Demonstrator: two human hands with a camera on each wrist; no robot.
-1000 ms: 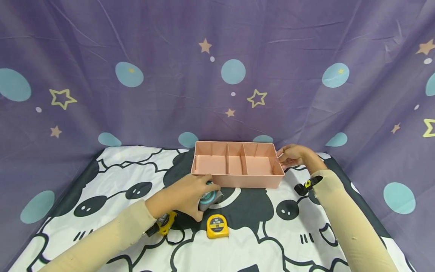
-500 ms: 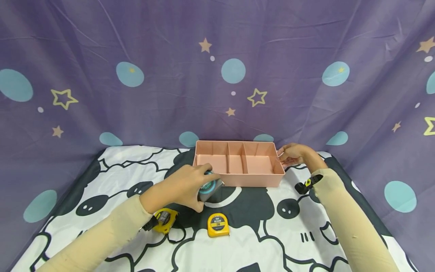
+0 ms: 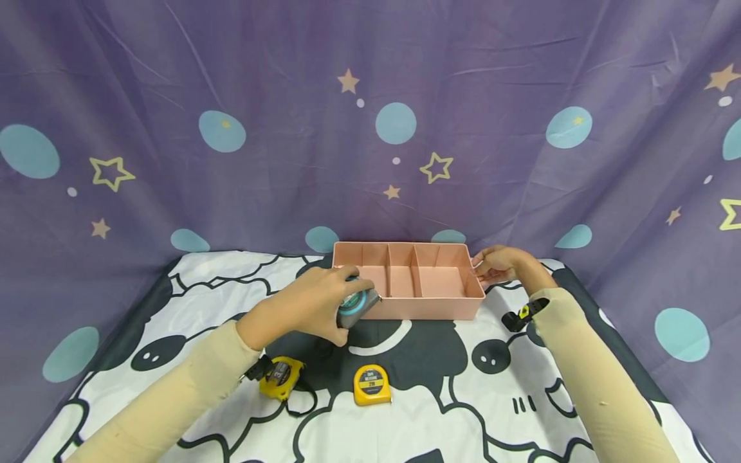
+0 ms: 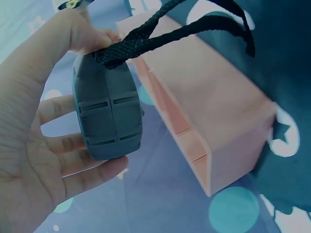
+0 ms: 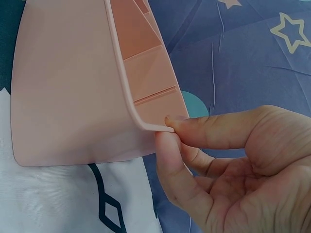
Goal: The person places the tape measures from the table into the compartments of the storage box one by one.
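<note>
My left hand (image 3: 321,302) grips a grey tape measure (image 3: 354,305) with a turquoise ring on its face. In the left wrist view, thumb and fingers wrap the dark tape measure (image 4: 109,107), and a black wrist strap (image 4: 189,34) trails from its end. The hand overlaps the front left corner of a pink divided box (image 3: 428,307) in the head view. At the box's right end, my right hand (image 3: 499,263) pinches the rim between thumb and finger; the right wrist view shows this grip on the pink box (image 5: 73,87) closely. The box's compartments hold nothing visible.
A yellow tape measure (image 3: 372,386) lies in front of the box on the patterned cloth (image 3: 422,424). Left of it lies a yellow-and-black tape measure (image 3: 280,378) with a black strap loop. A purple curtain (image 3: 289,128) hangs behind.
My left hand has lifted the grey tape measure up and away from me, to the box's front left corner. My right hand stays on the box's right rim.
</note>
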